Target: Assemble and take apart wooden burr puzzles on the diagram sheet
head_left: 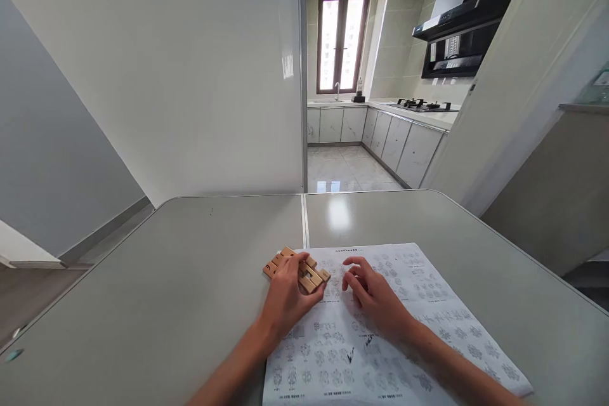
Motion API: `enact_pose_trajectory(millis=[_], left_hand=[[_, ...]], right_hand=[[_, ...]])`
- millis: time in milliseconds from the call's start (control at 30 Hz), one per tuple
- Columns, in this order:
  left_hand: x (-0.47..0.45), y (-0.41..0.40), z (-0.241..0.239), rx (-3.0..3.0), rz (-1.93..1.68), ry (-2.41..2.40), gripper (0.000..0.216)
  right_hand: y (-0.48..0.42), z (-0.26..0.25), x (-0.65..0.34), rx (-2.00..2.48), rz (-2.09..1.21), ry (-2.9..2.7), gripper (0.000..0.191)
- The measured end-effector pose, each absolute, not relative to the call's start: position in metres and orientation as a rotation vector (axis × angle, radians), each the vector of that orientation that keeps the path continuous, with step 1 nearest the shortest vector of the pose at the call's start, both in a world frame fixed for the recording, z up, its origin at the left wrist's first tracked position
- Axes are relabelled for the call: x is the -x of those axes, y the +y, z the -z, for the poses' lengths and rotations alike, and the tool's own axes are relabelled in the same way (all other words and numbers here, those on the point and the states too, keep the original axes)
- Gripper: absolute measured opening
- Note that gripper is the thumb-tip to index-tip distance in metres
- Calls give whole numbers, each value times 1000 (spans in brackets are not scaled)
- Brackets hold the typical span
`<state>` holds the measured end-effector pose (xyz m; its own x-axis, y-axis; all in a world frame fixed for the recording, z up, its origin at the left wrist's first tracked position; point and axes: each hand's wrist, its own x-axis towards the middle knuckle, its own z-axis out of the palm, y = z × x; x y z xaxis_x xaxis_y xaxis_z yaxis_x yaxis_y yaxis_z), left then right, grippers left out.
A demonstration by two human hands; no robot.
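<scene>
Several notched wooden puzzle bars (304, 271) lie side by side on the grey table (181, 279), at the top left corner of a printed sheet of small diagrams (404, 304). My left hand (288, 297) rests on the bars, fingers curled over them with the thumb on their right side. My right hand (373, 295) hovers over the sheet just right of the bars, fingers loosely bent and apart, holding nothing.
The table has a centre seam (304, 222) and rounded far corners. Beyond it a white wall (190, 76) stands on the left and a doorway opens onto a kitchen with cabinets (394, 139), a hob and a black range hood (466, 32).
</scene>
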<state>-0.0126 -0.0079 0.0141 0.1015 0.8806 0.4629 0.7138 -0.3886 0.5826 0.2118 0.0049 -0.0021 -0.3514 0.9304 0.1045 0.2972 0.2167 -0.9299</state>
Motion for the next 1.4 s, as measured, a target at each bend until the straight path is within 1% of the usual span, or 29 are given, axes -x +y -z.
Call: enact_pose_trajectory(millis=[233, 600, 733, 833, 1000, 1100, 1267, 1400], left_hand=[[33, 6, -13, -2144, -1075, 1876, 51], [38, 9, -10, -2147, -959, 2049, 44], [35, 7, -11, -2247, -1009, 2052, 46], [28, 5, -16, -2335, -1100, 1975, 46], [19, -3, -24, -2505, -1121, 1667, 25], [18, -6, -21, -2601, -1016, 1489, 17], [19, -9, -12, -2678, -815, 1287, 15], [19, -11, -11, -2726, -739, 1211, 12]], right_hand=[[5, 1, -212, 1165, -1044, -1897, 32], [5, -2, -214, 1182, -1006, -1949, 29], [6, -1, -214, 1176, -998, -1962, 28], [5, -1, -214, 1175, -992, -1965, 27], [5, -1, -213, 1186, -945, -1987, 25], [5, 0, -212, 1176, -927, -2017, 24], [5, 2, -212, 1117, -843, -2090, 25], [6, 4, -214, 1077, -765, -2135, 25]])
